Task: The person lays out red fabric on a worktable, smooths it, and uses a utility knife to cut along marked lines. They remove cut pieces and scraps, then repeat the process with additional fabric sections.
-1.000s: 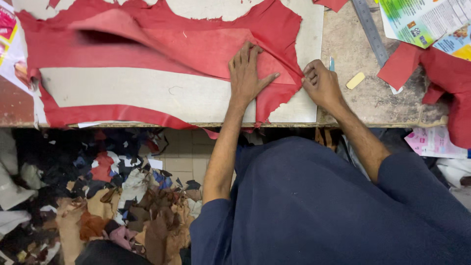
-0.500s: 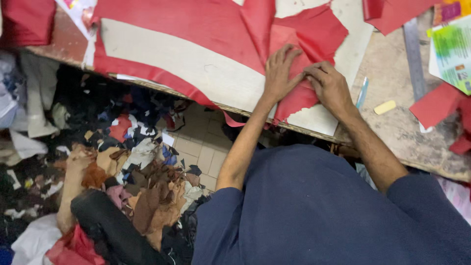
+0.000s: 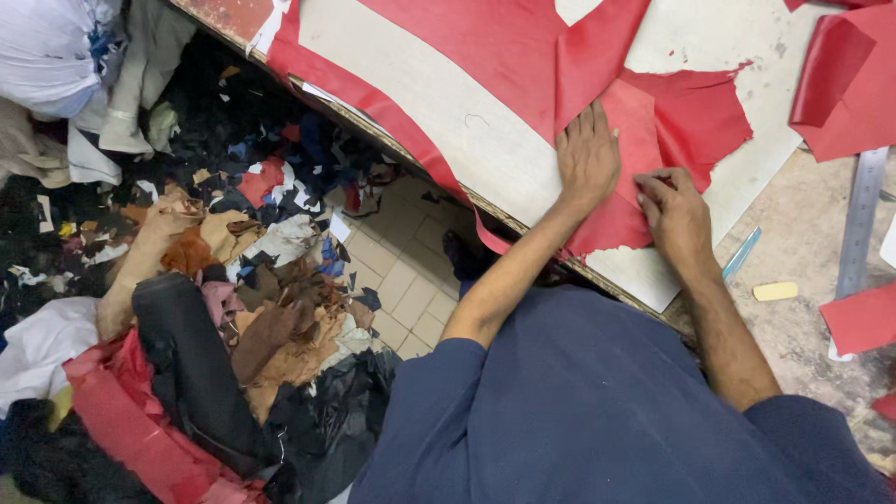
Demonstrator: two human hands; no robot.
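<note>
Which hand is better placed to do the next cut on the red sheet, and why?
Probably the right hand: its fingers are curled at the edge of the red sheet, as if gripping a small tool, though none is clearly visible. The left hand lies flat and open on the sheet, pinning it to the white board.

— What's on the counter?
— A pale cutting board under red leather, plus a metal ruler, a yellow eraser and a blue pen.
— And the tiled floor?
— Heaped leather scraps.
</note>
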